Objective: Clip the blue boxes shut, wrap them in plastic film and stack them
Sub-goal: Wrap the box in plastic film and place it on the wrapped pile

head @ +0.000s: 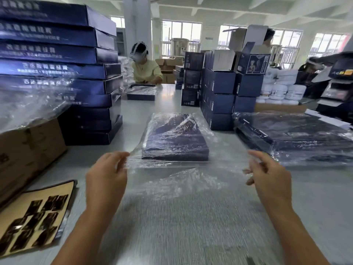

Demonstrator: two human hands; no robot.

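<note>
A flat dark blue box (175, 138) lies in the middle of the table inside a sheet of clear plastic film (177, 180). The film covers the box's top and spreads toward me over the table. My left hand (107, 173) pinches the film's near left edge just off the box's front left corner. My right hand (267, 173) pinches the film's right edge, a little right of the box. Both hands hold the film stretched and slightly raised between them.
A tall stack of flat blue boxes (63, 69) stands at the left behind a brown carton (28, 150). Wrapped boxes (298, 138) lie at the right. Smaller blue boxes (223, 96) are piled behind. A beige sheet with black pieces (36, 215) lies near left. Another person (145, 67) works across the table.
</note>
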